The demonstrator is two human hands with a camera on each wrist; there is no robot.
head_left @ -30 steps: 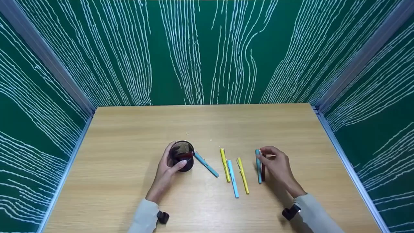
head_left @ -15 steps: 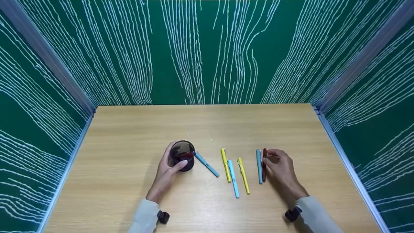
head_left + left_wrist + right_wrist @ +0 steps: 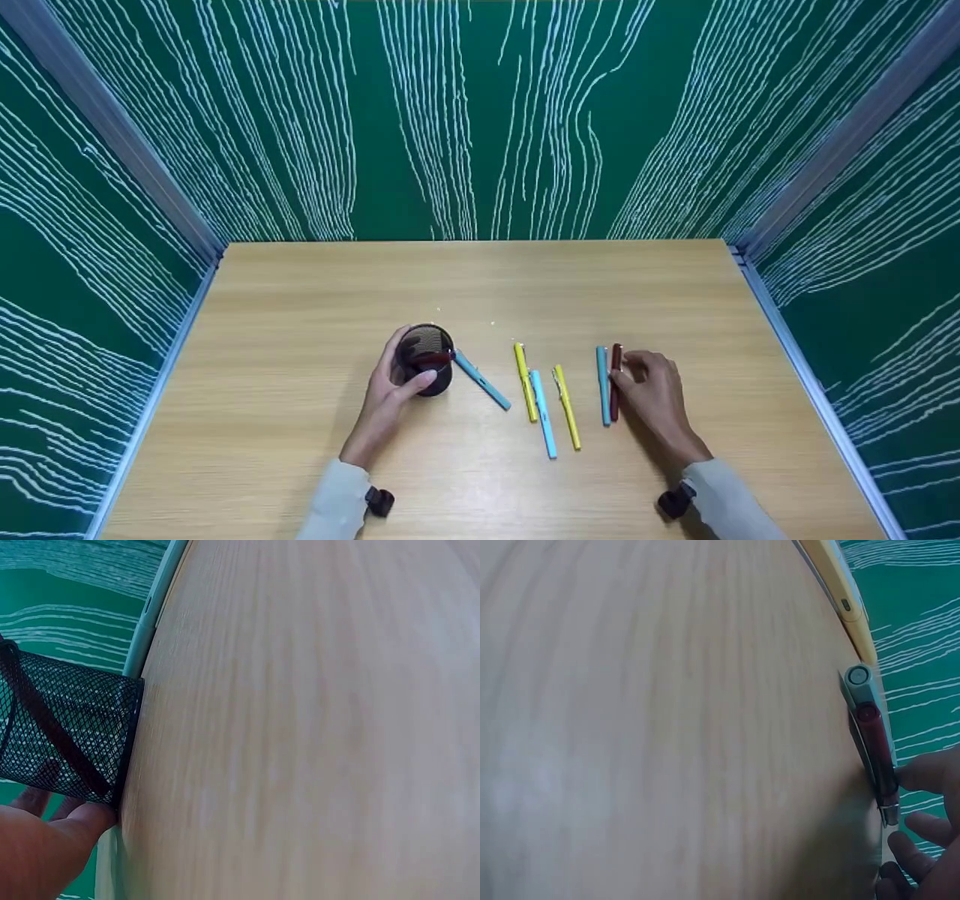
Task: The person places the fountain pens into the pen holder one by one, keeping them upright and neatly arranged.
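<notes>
My left hand (image 3: 386, 401) grips a black mesh pen cup (image 3: 427, 341), thumb on the near side and fingers round the left. A dark red pen leans inside the cup (image 3: 82, 712). On the table at right, a second dark red pen (image 3: 616, 358) lies alongside a teal pen (image 3: 603, 386), the two nearly parallel. My right hand (image 3: 656, 390) is just right of this pair. In the right wrist view its thumb tip meets the side of the dark red pen (image 3: 877, 750), and the other fingers are loosely bent with nothing between them.
A teal-blue pen (image 3: 482, 380) lies slanted against the cup's right side. Between the hands are a yellow pen (image 3: 523, 375), a light blue pen (image 3: 543, 416) touching it, and another yellow pen (image 3: 567, 409). Green panels (image 3: 480, 120) with white lines enclose the wooden table (image 3: 300, 300).
My right hand has drawn back to the right from over the teal and dark red pens, uncovering the dark red one. My left hand and the cup have stayed in place.
</notes>
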